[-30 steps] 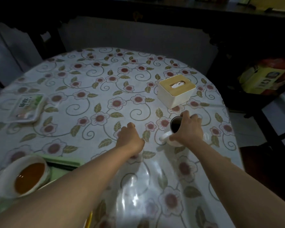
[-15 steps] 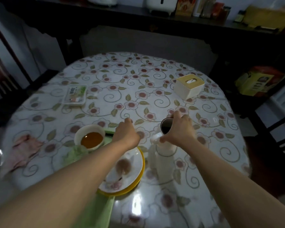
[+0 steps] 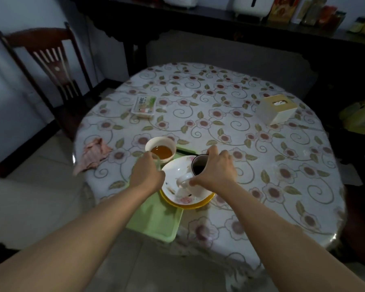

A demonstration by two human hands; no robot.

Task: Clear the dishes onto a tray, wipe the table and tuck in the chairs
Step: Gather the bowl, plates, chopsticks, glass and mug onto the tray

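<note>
1. Your pale green plastic tray (image 3: 156,224) lies at the near edge of the floral-clothed tabletop (image 3: 261,165), overhanging it.
2. Your right hand (image 3: 216,171) grips a white mug of dark liquid (image 3: 195,171) above the white floral plate (image 3: 177,186), stacked on a yellow plate (image 3: 198,204) on the tray.
3. Your left hand (image 3: 147,172) curls round a clear glass (image 3: 156,160), barely visible.
4. Just beyond sits a white bowl of amber liquid (image 3: 160,148); a crumpled pink cloth (image 3: 93,153) lies left.
5. Farther off: a beige tissue box (image 3: 277,109) and a dark wooden chair (image 3: 53,66).
</note>
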